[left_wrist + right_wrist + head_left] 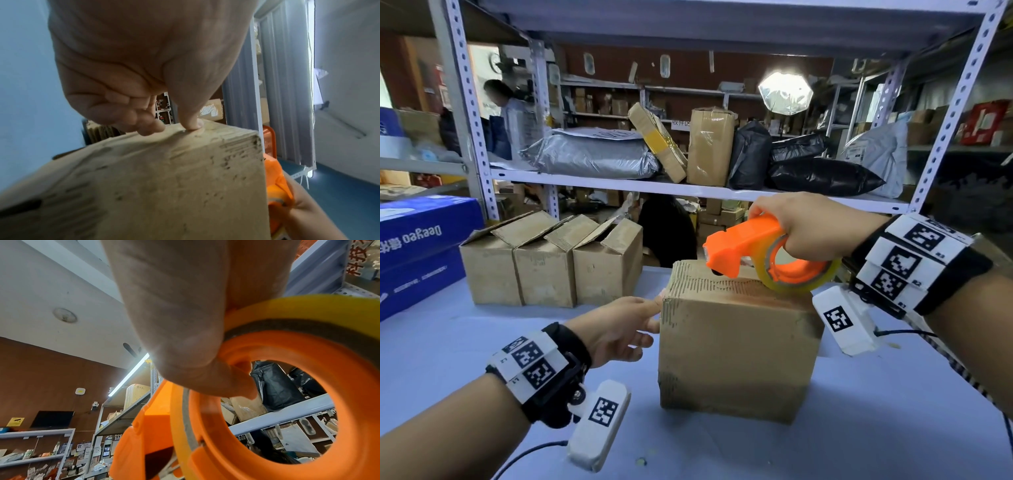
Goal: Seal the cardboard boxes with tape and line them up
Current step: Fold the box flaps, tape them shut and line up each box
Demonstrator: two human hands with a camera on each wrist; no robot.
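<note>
A closed brown cardboard box [736,346] stands on the pale blue table [859,431] right in front of me. My left hand [633,325] holds its upper left edge. In the left wrist view the thumb [191,120] presses on the top of the box [164,186] and the bent fingers [148,126] lie against its side. My right hand [804,229] grips an orange tape dispenser [746,246] with a yellowish tape roll [801,281]. The dispenser's nose sits low over the box top, near the far edge. The right wrist view shows fingers hooked through the dispenser's ring [205,444].
Three cardboard boxes with open flaps [551,263] stand side by side at the back left of the table. A blue carton [421,250] lies at the far left. Behind the table stands a metal shelf rack [688,186] with parcels and bags. A person [500,113] stands far back.
</note>
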